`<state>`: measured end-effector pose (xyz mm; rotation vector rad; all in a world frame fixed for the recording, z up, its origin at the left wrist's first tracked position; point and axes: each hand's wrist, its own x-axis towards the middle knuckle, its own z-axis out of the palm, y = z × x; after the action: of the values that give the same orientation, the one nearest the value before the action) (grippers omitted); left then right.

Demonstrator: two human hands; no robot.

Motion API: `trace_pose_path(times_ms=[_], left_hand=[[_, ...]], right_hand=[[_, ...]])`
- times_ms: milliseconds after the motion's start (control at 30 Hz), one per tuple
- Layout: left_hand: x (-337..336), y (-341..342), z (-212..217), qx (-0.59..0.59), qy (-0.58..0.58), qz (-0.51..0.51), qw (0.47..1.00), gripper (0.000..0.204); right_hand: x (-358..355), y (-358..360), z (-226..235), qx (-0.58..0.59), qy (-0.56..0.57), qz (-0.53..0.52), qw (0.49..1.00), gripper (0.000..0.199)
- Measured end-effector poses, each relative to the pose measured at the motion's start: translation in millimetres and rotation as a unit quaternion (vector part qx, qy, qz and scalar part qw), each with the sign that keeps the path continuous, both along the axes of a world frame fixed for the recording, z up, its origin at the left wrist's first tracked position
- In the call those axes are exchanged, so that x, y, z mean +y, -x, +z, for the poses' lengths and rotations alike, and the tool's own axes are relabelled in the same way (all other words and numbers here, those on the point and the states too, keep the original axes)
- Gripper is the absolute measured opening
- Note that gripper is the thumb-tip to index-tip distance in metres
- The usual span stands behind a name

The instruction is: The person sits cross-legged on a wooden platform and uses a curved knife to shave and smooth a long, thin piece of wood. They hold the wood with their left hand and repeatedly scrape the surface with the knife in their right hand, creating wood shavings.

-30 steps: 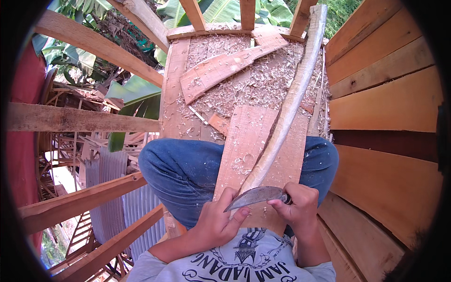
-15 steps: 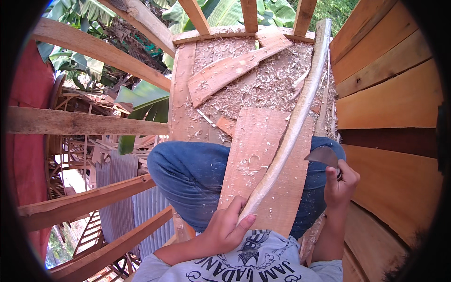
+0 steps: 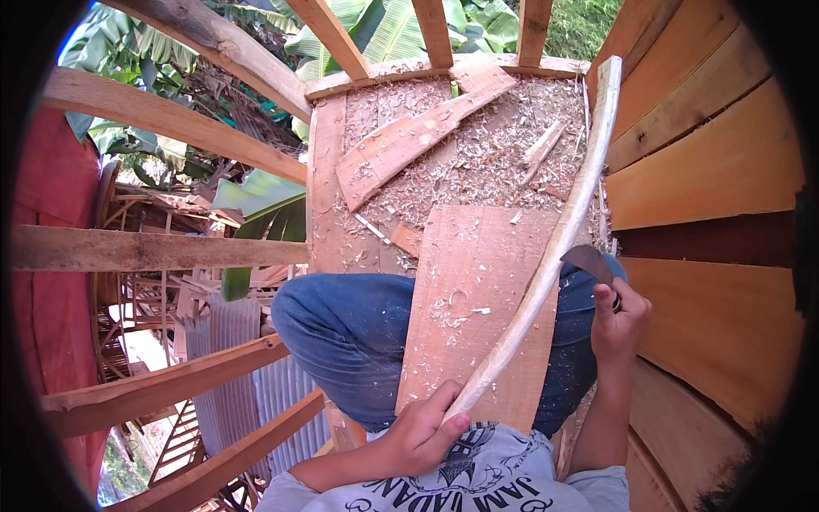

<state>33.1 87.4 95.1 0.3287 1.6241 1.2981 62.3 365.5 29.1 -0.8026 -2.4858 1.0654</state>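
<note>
My left hand (image 3: 424, 429) is closed around the near end of a long, pale, slightly curved wooden pole (image 3: 539, 288), close to my shirt. The pole slants away to the far right, its other end above the shavings near the plank wall. In my right hand (image 3: 620, 322), at the right knee, is a knife with a short, broad, curved blade (image 3: 589, 261); my fingers hide its handle. The blade's tip points left, close to the pole; whether it touches, I cannot tell. A wide flat board (image 3: 461, 282) lies across my lap beneath the pole, with shavings on it.
Wood shavings (image 3: 409, 188) cover the plank floor ahead, around an angled board (image 3: 401, 145) and a wood offcut (image 3: 543, 152). Wooden rails (image 3: 162, 249) run along the left and far sides. A plank wall (image 3: 704, 205) stands close on the right.
The pole's far end has swung to the right and a little nearer, leaving more of the offcut in sight. My right hand and the knife have barely shifted.
</note>
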Motion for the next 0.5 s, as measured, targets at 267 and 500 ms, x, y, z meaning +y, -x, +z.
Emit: trace_pose_path(times_ms=[267, 500], left_hand=[[8.7, 12.7, 2.6, -0.151, -0.089, 0.048, 0.983, 0.033], [10.1, 15.8, 3.9, -0.146, -0.083, 0.051, 0.984, 0.036]], right_hand=[[-61.5, -15.1, 26.9, 0.045, -0.018, 0.247, 0.968, 0.063], [-57.0, -7.3, 18.9, 0.057, -0.082, 0.227, 0.969, 0.067]])
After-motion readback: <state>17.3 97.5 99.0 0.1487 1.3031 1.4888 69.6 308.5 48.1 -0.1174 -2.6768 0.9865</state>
